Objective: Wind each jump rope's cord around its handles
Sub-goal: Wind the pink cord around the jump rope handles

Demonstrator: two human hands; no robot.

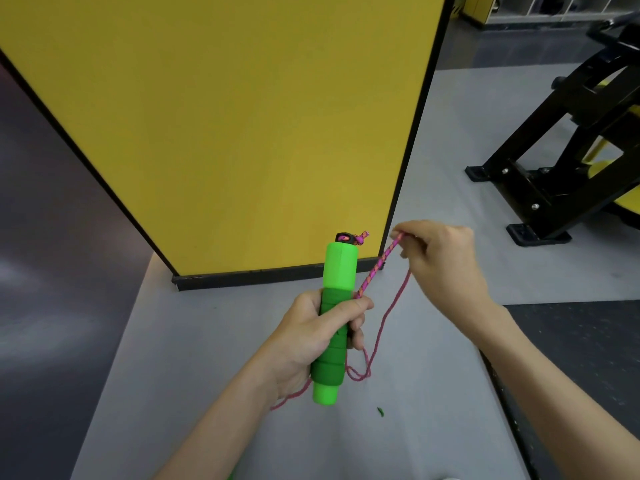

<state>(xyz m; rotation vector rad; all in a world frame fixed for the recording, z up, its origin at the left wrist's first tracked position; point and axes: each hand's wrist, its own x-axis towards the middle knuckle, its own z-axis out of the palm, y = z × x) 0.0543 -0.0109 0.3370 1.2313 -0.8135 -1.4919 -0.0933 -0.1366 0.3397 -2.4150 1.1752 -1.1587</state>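
Head view showed the left hand (311, 336) curled round the upright green handle (338, 268) near centre; the right hand (441, 261), at its 2 o'clock, pinched the pink cord (380, 265). Slack looping at 5 o'clock could probably snag or knot, loosening the wrap.

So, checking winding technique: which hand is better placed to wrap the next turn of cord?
Right: the right hand pinches the pink cord, while the left hand grips the green handle.

Yellow partition (221, 126); grey floor (194, 341); black machine frame (568, 168).
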